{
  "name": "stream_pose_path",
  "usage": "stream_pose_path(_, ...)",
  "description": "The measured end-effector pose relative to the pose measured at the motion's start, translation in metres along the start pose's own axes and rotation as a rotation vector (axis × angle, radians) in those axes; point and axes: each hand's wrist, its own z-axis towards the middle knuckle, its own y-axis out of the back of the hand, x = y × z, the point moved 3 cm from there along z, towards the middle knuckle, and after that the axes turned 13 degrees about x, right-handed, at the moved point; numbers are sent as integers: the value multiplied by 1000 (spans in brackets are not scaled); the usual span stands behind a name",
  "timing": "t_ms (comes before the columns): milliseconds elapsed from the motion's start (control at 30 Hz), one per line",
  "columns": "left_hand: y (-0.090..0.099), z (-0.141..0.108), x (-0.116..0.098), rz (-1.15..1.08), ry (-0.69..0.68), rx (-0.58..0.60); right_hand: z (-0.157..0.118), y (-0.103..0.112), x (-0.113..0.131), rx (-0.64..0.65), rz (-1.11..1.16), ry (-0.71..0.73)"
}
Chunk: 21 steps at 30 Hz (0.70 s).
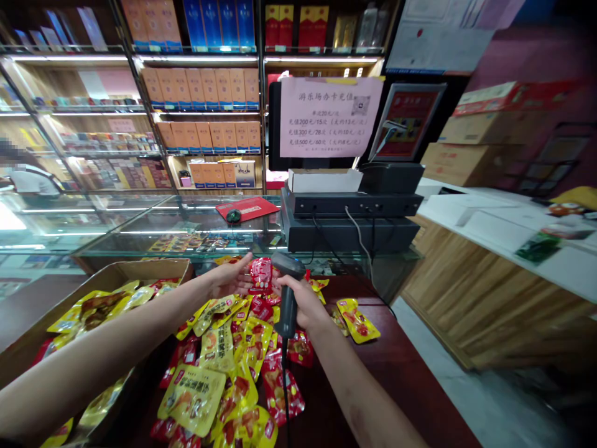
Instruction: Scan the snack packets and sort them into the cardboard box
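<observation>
Red snack packet (260, 275) is held up by the left hand (229, 278) over the heap of yellow and red packets (224, 361) on the dark red counter (410, 386), fingers apparently pinching its edge. The right hand (303, 302) is wrapped around the barcode scanner (286, 292), its head just beside the packet. A cardboard box (116, 274) of packets sits left.

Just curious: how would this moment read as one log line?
left hand: holds small red foil packet | right hand: grips dark grey handheld scanner | yellow and red packets on counter
</observation>
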Motion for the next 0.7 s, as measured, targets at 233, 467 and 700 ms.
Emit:
stream_pose_path(233,29,-81,0,-282,-47,20,-6,-60,-15,163,38,-30)
stream_pose_path(467,100,-186,4,-335,-164,-97,2,-180,-47,351,-34,-71)
stream_pose_path(700,172,-270,6,-266,-215,-352,24,-267,-98,477,-157,-157)
